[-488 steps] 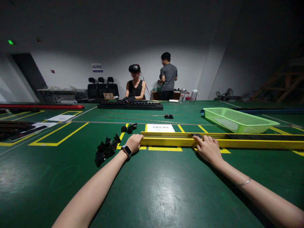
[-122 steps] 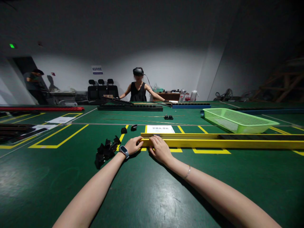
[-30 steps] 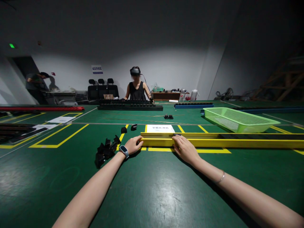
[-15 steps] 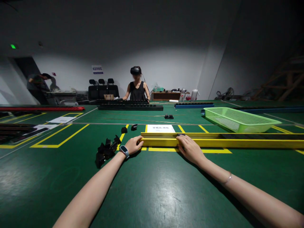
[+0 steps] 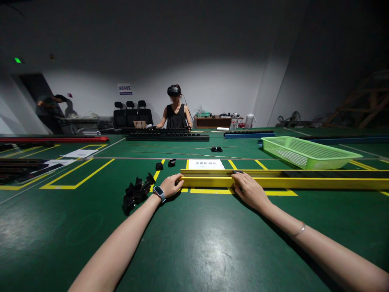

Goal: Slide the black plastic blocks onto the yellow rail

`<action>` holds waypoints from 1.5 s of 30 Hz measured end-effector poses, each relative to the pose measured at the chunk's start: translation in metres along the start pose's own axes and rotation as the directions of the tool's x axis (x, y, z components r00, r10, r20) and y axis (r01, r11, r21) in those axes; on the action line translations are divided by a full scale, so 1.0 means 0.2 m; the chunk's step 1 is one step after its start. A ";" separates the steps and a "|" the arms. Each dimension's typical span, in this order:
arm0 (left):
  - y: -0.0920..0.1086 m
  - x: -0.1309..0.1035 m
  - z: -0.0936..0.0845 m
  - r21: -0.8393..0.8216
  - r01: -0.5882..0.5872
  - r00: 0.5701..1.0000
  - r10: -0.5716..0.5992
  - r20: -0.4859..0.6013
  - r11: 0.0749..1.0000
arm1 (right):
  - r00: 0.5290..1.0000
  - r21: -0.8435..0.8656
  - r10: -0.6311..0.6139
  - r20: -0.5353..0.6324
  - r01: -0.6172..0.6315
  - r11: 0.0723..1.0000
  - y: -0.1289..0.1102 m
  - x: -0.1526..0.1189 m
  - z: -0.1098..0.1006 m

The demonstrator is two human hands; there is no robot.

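A long yellow rail [image 5: 209,182] lies across the green table and runs off to the right. My left hand [image 5: 172,185] is closed on the rail's left end. Further right, my right hand [image 5: 247,190] reaches over the rail's near wall, its fingers bent around a dark block [image 5: 238,172] in the channel; the block is mostly hidden. A pile of black parts [image 5: 136,192] lies left of my left hand, with two loose black pieces [image 5: 172,162] behind it. A white printed sheet [image 5: 206,164] lies just behind the rail.
A green basket [image 5: 306,152] stands at the back right. Across the table [image 5: 194,243] a person [image 5: 176,115] in a headset works at black rails [image 5: 167,138]. Small black parts [image 5: 216,149] lie mid-table. Dark rails [image 5: 24,168] are at the far left.
My right hand has slid a little to the right along the rail, and the dark block has moved with it. My left hand has stayed at the rail's end.
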State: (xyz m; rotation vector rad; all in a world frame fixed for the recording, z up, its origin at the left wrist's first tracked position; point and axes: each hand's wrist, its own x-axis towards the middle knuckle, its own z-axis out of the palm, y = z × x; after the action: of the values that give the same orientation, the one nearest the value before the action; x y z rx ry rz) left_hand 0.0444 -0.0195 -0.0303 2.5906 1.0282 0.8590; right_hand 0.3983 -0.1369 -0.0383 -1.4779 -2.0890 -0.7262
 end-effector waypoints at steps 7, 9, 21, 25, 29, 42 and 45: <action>-0.01 0.00 0.01 0.008 0.007 1.000 -0.007 -0.010 1.000 | 1.000 0.018 -0.020 -0.006 0.020 1.000 0.05 -0.02 -0.01; -0.01 0.00 0.01 0.005 0.001 1.000 0.000 -0.013 1.000 | 1.000 0.019 -0.022 -0.001 0.022 1.000 0.06 -0.02 -0.01; 0.00 0.00 0.01 0.022 0.005 1.000 -0.004 -0.004 1.000 | 0.999 -0.009 -0.032 0.009 0.032 0.999 0.11 -0.05 -0.02; 0.00 0.00 0.01 0.028 0.000 1.000 0.000 0.000 1.000 | 0.999 -0.005 -0.041 0.007 0.041 0.999 0.15 -0.06 -0.02; 0.00 0.00 0.01 0.024 0.008 1.000 -0.008 -0.002 1.000 | 0.999 0.004 -0.050 0.008 0.050 0.999 0.18 -0.08 -0.03; 0.01 0.00 0.00 0.004 0.013 1.000 -0.013 -0.001 1.000 | 0.998 -0.036 0.058 -0.032 -0.059 0.998 0.26 -0.14 -0.04; 0.01 0.00 0.00 0.012 0.018 1.000 -0.018 0.003 1.000 | 0.995 -0.057 0.094 -0.037 -0.096 0.994 0.26 -0.14 -0.04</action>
State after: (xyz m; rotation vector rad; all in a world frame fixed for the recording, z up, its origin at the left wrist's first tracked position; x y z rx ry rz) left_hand 0.0457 -0.0203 -0.0294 2.5880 1.0572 0.8465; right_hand 0.4562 -0.1468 -0.0428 -1.5740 -1.9727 -0.7770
